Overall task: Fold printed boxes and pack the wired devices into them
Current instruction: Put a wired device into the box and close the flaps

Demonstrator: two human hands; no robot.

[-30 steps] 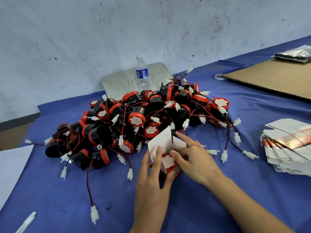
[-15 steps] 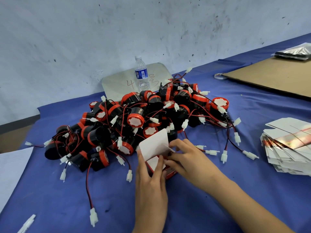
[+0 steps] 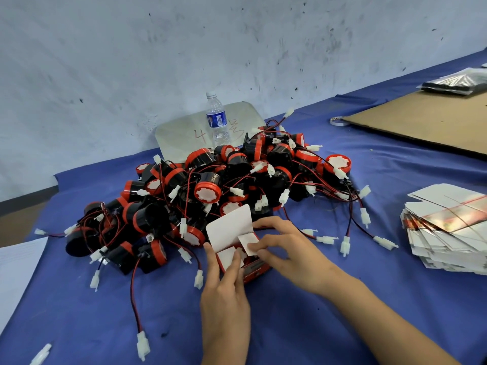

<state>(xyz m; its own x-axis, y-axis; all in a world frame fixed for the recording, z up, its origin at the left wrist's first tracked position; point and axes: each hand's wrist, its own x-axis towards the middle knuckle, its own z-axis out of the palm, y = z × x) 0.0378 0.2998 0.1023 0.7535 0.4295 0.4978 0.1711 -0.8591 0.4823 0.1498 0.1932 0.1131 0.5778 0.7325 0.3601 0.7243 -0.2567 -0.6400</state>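
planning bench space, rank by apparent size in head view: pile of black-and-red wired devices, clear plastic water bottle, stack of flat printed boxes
1. pile of black-and-red wired devices
2. stack of flat printed boxes, cropped at frame edge
3. clear plastic water bottle, farthest back

One open box [image 3: 255, 270], one water bottle [image 3: 217, 122], one cardboard sheet [image 3: 427, 119], one stack of flat boxes [image 3: 448, 233], several dozen wired devices [image 3: 208, 191]
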